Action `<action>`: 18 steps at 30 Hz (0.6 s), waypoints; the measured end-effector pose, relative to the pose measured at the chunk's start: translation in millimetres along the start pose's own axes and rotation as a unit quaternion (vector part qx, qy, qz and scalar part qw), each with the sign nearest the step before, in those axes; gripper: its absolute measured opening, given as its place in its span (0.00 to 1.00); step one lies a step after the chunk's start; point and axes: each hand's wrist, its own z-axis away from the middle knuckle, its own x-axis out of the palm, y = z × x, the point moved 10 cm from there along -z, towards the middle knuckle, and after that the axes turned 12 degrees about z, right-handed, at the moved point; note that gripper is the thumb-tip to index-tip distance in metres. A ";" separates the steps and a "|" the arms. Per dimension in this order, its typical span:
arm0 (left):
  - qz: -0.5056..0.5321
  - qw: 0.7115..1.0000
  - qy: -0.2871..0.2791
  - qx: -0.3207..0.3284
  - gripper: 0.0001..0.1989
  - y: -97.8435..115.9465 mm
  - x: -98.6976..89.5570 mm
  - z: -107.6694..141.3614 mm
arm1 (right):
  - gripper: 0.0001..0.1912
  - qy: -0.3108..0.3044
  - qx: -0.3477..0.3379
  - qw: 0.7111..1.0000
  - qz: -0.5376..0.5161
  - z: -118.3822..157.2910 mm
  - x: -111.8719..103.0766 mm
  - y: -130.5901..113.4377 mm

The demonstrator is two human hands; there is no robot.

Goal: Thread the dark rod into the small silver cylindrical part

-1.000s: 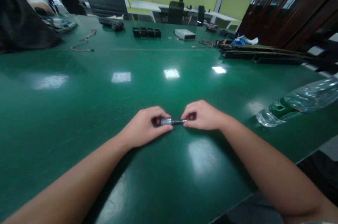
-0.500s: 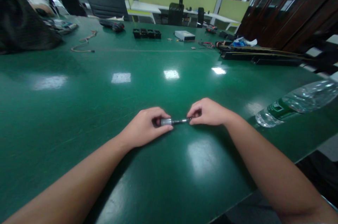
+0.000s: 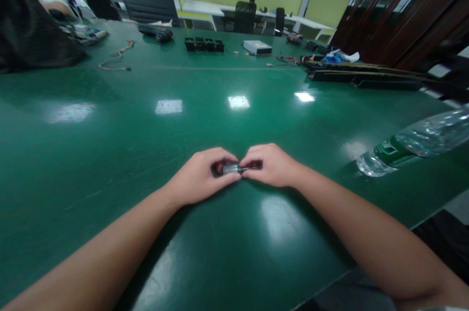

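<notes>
Just above the green tabletop (image 3: 205, 125), my left hand (image 3: 201, 179) is closed with thumb and fingers around a small silvery metal cylinder (image 3: 230, 169). A thin dark shaft (image 3: 245, 169) comes out of the cylinder's right end. My right hand (image 3: 271, 164) pinches that shaft close to the cylinder, and the fingertips of both hands almost meet there. The right fingers hide much of the shaft and its far end. The cylinder and shaft lie roughly level, pointing left to right.
A clear plastic bottle (image 3: 414, 144) with a green label lies on its side at the right. Along the far side are black block-like parts (image 3: 204, 45), a silver box (image 3: 257, 47), a cable (image 3: 116, 59) and long dark strips (image 3: 362, 76). A dark bag-like shape (image 3: 32, 32) stands far left.
My right hand has moved left along the shaft, from its coiled outer end to beside the cylinder. My left hand keeps its hold on the cylinder in nearly the same place.
</notes>
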 end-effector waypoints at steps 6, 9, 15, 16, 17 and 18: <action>-0.008 1.000 -0.001 -0.006 0.14 -3.3 1.3 -0.6 | 0.08 0.003 -0.005 1.000 0.002 0.7 -1.1 -2.8; -0.010 1.000 -0.003 -0.006 0.12 -4.3 2.4 -0.2 | 0.08 0.002 -0.006 1.000 0.004 0.9 -0.8 -3.9; -0.008 1.000 0.000 -0.014 0.11 -3.5 1.6 -0.1 | 0.09 -0.001 -0.011 1.000 0.004 1.4 -2.2 -5.5; -0.009 1.000 0.000 -0.014 0.11 -3.0 1.5 -0.2 | 0.09 -0.002 -0.011 1.000 0.004 1.3 -2.5 -5.7; -0.010 1.000 0.000 -0.013 0.11 -2.6 1.5 -0.2 | 0.09 -0.003 -0.010 1.000 0.005 1.3 -2.9 -5.9; -0.011 1.000 0.001 -0.012 0.11 -2.4 1.5 -0.2 | 0.09 -0.004 -0.010 1.000 0.005 1.2 -3.3 -6.1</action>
